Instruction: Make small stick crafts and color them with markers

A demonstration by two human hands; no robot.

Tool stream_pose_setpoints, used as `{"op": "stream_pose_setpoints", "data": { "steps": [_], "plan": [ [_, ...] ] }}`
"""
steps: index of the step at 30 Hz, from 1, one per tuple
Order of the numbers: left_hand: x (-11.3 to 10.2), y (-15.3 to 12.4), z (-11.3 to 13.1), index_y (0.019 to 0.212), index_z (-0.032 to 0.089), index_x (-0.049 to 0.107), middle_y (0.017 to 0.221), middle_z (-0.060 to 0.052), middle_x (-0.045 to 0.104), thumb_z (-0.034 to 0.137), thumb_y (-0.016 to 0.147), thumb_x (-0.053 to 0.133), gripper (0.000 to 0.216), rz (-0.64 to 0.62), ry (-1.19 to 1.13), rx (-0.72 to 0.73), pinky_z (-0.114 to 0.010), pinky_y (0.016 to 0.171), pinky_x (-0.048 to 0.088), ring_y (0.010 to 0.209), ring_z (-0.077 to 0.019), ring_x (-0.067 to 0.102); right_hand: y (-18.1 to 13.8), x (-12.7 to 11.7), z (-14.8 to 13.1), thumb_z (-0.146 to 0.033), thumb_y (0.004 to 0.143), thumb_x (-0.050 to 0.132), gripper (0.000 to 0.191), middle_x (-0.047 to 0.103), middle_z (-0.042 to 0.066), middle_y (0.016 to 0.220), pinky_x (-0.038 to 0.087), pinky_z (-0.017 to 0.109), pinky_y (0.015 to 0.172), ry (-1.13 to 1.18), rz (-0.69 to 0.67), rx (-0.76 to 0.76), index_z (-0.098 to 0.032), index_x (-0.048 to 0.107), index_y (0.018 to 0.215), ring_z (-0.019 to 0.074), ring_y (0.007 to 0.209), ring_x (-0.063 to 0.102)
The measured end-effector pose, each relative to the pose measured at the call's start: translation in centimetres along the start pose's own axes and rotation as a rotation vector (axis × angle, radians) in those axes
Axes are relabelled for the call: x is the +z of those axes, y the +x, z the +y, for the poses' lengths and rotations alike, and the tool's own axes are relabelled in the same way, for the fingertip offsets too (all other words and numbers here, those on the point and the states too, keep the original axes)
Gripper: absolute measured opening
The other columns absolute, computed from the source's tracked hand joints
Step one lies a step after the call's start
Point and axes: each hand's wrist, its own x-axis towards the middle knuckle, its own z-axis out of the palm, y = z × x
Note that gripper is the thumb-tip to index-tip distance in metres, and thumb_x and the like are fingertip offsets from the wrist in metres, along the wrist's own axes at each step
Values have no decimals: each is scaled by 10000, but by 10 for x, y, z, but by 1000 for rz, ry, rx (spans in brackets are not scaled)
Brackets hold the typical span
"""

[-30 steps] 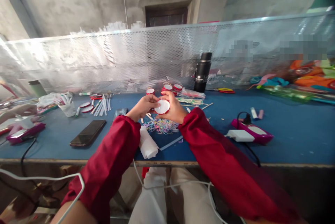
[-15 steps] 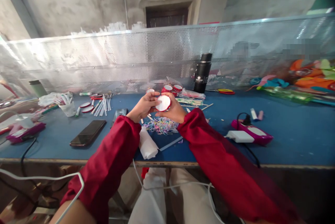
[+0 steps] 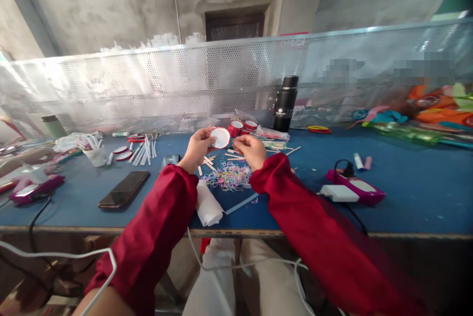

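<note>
The left hand (image 3: 197, 147) holds the red-rimmed white disc (image 3: 220, 137) above the far middle of the blue surface (image 3: 406, 193), its fingers gripping the disc by the edge. The right hand (image 3: 252, 150) hangs just to the right of it, not touching, with its fingers curled together; I cannot tell whether they pinch anything. The work on this disc looks part-way through. Similar discs (image 3: 120, 149) already lie at the far left, while the heap of coloured rubber bands (image 3: 229, 176) and the wooden sticks (image 3: 210, 160) sit loose just near of the hands (plenty of stock left, it seems).

Half a second ago both hands held the disc. Since then the right hand has let go and drawn off to the right, and the disc has moved left and a little farther away.
</note>
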Motion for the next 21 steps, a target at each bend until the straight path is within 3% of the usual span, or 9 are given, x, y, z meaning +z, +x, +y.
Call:
{"op": "stream_pose_setpoints", "data": {
  "steps": [3,7,13,21],
  "plan": [
    [0,1,-5,1020,165,690,870,2,656,45,762,764,294,1,99,7,-257,656,605,743,-125,662,-2,0,-7,-474,861,669,235,756,44,819,591,403,760,-232,114,-217,-247,717,828,239,772,700],
    [2,4,-16,1055,171,690,851,17,621,-6,734,731,369,-1,248,66,-231,629,572,698,-105,620,-5,0,-13,-380,903,656,189,745,56,857,570,390,772,-472,112,-379,-249,742,797,233,784,675],
    [6,4,-25,1031,167,712,785,28,631,-34,678,727,406,-60,378,152,-235,673,545,674,-107,600,-6,-1,-10,-371,915,700,186,737,68,870,550,388,786,-627,77,-357,-241,773,804,244,820,692],
    [6,4,-25,913,153,732,803,-8,727,-31,687,681,296,-149,515,239,-252,730,549,752,-140,674,-5,2,-8,-312,836,733,119,732,42,808,496,325,709,-588,108,-264,-226,745,755,199,743,659]
  ]
}}
